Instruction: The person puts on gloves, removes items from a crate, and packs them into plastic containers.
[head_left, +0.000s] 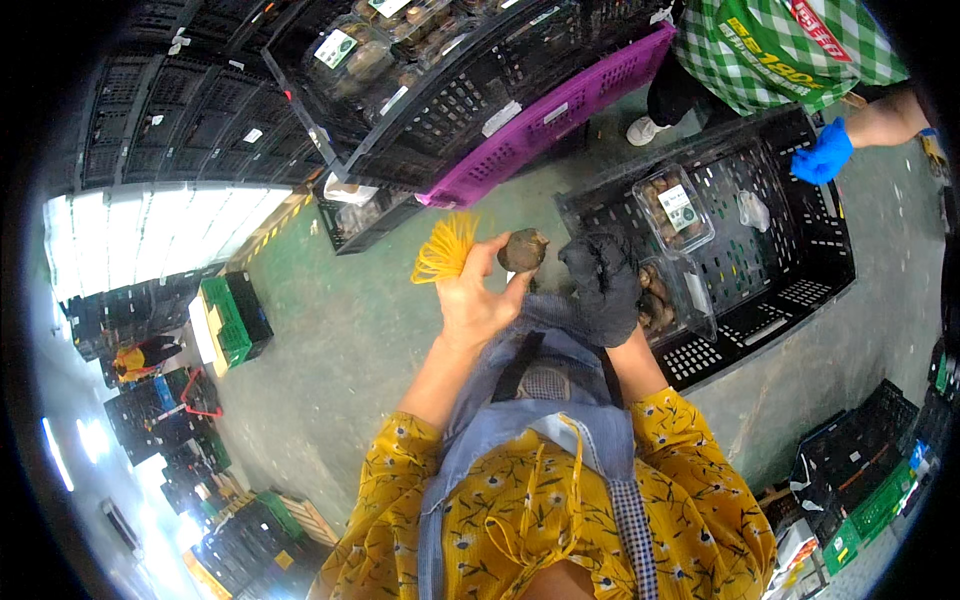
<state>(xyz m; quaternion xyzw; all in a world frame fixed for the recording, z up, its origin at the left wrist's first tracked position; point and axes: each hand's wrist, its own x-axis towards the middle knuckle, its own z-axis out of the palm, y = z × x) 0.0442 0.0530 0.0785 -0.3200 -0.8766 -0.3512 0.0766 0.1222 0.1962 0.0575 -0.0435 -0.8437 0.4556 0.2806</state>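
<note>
Between the thumb and a finger of my bare left hand (476, 296) is a small, round, dark brown piece of produce (523, 250), perhaps a water chestnut or small taro. A bunch of yellow rubber bands (448, 250) is looped at that hand's fingers. My right hand (606, 289) wears a black glove; it is just right of the brown piece, its fingertips hard to make out. An open clear plastic box (658, 300) of brown produce lies beside the glove, partly hidden by it. A closed, labelled plastic box (673, 210) rests above it.
Both boxes are in a black plastic crate (750, 330), with a crumpled clear plastic piece (753, 211). Another person's blue-gloved hand (823, 154) is at its right end. Ahead stand a purple crate (555, 124) and a black crate (420, 127) of packed boxes. A green crate (236, 319) stands left.
</note>
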